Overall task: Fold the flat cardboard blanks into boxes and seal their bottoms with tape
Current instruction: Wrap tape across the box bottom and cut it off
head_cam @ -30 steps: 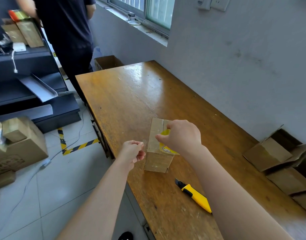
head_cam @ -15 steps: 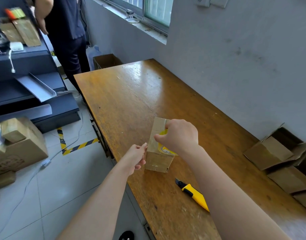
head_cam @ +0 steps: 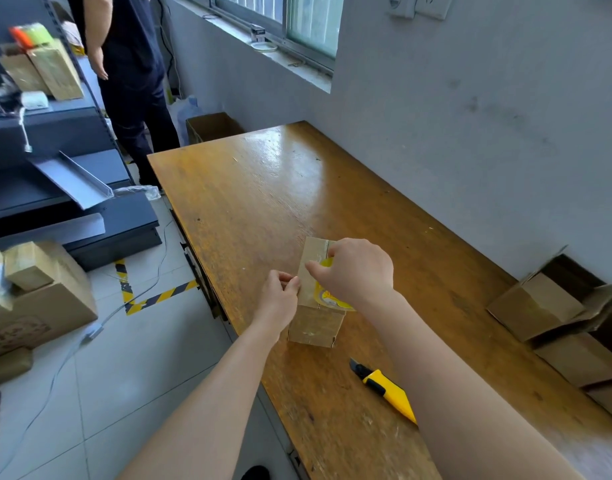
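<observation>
A small brown cardboard box (head_cam: 315, 323) stands near the front left edge of the glossy wooden table (head_cam: 263, 202). The right hand (head_cam: 358, 271) curls its fingers round a yellow tape roll (head_cam: 327, 296) lying on top of the box. The left hand (head_cam: 280, 301) pinches thumb and fingertips together at the box's upper left edge, perhaps on a tape end.

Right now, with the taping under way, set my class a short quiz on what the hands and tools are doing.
1. True or false: the knife lies on the table, touched by neither hand.
2. The right hand grips: A the knife, B the tape roll, C nothing.
3. Fill in: the left hand touches the box on its ___ side, as the camera sees it.
Key: 1 true; 2 B; 3 left.
</observation>
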Demonstrator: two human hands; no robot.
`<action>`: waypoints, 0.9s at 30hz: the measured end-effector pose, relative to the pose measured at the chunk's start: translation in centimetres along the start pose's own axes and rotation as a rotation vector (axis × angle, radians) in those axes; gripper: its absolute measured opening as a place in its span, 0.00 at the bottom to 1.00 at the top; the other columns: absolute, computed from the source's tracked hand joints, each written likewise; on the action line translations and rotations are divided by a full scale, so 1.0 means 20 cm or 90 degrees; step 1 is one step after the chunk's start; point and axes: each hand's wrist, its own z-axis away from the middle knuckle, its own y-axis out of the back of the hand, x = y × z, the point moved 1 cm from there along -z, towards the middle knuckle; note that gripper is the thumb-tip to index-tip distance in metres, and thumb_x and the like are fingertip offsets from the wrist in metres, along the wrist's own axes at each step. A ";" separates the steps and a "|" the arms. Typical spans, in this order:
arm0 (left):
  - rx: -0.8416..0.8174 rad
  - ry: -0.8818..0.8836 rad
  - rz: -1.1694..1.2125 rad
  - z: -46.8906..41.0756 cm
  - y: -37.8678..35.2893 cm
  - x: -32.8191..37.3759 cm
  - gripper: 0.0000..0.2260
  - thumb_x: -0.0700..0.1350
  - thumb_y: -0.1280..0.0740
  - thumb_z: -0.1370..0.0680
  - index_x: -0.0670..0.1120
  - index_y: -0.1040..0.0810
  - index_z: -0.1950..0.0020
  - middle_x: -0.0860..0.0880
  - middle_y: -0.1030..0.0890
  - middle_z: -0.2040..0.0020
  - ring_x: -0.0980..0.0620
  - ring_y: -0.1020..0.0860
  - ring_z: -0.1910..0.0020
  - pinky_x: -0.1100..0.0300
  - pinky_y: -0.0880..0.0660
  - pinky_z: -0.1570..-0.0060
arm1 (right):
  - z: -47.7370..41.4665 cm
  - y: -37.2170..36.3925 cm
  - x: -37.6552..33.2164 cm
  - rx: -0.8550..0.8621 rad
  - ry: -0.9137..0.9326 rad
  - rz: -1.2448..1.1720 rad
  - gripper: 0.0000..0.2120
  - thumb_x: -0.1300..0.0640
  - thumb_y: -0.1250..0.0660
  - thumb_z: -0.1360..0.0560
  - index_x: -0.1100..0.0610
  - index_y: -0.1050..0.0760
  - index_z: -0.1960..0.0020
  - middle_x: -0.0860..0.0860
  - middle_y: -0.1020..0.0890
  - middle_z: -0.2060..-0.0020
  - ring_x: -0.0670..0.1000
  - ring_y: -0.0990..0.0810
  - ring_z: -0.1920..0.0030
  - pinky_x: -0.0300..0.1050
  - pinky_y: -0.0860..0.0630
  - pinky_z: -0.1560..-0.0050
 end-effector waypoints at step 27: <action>0.044 -0.113 -0.294 0.08 -0.10 -0.04 0.18 0.52 0.50 0.15 0.52 0.27 0.30 0.50 0.18 0.43 0.51 0.23 0.50 0.54 0.24 0.54 | 0.12 -0.11 0.52 -0.104 -0.164 -0.175 0.26 0.33 0.35 0.28 0.55 0.17 0.48 0.44 0.21 0.64 0.47 0.22 0.63 0.41 0.25 0.69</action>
